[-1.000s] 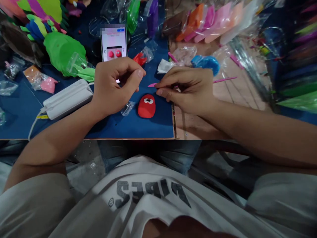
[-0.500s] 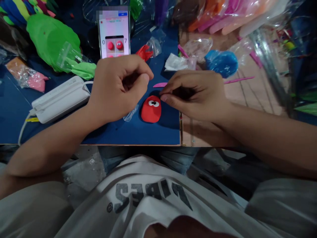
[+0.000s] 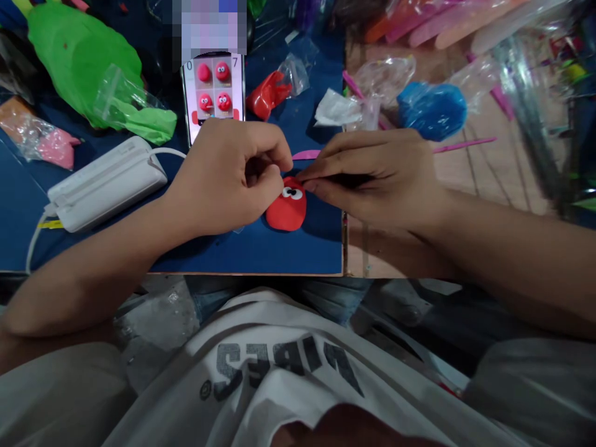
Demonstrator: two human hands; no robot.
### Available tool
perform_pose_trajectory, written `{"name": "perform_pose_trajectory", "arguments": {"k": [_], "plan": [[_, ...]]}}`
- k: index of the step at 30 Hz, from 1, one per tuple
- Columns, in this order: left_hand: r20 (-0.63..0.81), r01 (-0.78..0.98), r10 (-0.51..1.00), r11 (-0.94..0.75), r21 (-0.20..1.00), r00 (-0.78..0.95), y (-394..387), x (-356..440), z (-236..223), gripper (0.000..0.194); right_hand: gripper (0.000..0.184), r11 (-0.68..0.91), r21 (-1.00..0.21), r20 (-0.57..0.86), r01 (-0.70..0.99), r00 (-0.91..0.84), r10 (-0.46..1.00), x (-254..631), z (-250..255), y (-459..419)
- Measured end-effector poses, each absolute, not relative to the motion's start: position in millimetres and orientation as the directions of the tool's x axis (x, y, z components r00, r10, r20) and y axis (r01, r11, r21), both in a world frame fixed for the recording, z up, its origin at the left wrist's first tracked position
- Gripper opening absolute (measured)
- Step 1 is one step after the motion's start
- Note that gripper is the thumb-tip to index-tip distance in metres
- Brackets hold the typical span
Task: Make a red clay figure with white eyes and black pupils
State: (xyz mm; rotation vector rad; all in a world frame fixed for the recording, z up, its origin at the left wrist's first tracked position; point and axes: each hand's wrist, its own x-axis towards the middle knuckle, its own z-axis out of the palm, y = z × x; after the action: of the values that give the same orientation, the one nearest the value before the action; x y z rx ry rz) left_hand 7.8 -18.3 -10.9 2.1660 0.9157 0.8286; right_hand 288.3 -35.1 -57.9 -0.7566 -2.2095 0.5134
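Left hand [image 3: 228, 177]: fingers curled, thumb and forefinger pinched at the top left of the red clay figure [image 3: 286, 211]; whether a small piece sits in the grip cannot be told.
Right hand [image 3: 377, 177]: grip closed on a pink modelling tool [image 3: 305, 154], its tip just above the figure.
Figure position: on the blue mat [image 3: 261, 248], near the front right corner, between both hands.
Progress: body shaped, white eyes with dark pupils fitted; judged against the phone [image 3: 214, 87] reference pictures, finer face detail appears outstanding.
Surroundings: white power bank [image 3: 105, 183] at the left; bagged red clay [image 3: 267, 93], white clay [image 3: 338, 110] and blue clay [image 3: 433, 108] toward the counter's far edge.
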Motion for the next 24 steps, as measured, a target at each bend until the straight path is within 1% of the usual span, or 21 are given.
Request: {"name": "perform_pose_trajectory", "arguments": {"k": [5,10,13,18,22,24], "plan": [[0.406,0.299,0.739,-0.617,0.727,0.538,-18.0,9.9,-11.7,0.011,0.021,0.781,-0.550,0.547,0.297,-0.579,0.605,285.6,-56.5,-34.4],[0.360,0.350,0.763,-0.589,0.728,0.537,-20.7,9.1,-7.6,0.013,0.023,0.776,-0.563,0.543,0.283,-0.582,0.606,284.6,-55.1,-34.1],[0.344,0.352,0.760,-0.586,0.729,0.552,-21.1,8.8,-4.5,0.012,0.024,0.768,-0.569,0.522,0.294,-0.592,0.614,285.1,-53.6,-35.4],[0.339,0.364,0.755,-0.592,0.719,0.561,-20.0,8.4,-5.5,0.015,0.021,0.703,-0.584,0.431,0.405,-0.579,0.692,287.6,-51.1,-36.5],[0.412,0.286,0.709,-0.643,0.711,0.572,-16.1,7.4,-9.8,0.013,0.017,0.723,-0.552,0.423,0.415,-0.608,0.672,289.7,-51.2,-34.9],[0.420,0.298,0.696,-0.664,0.686,0.582,-14.3,7.0,-10.9,0.012,0.017,0.742,-0.523,0.434,0.420,-0.618,0.656,290.1,-51.1,-34.7]]}}
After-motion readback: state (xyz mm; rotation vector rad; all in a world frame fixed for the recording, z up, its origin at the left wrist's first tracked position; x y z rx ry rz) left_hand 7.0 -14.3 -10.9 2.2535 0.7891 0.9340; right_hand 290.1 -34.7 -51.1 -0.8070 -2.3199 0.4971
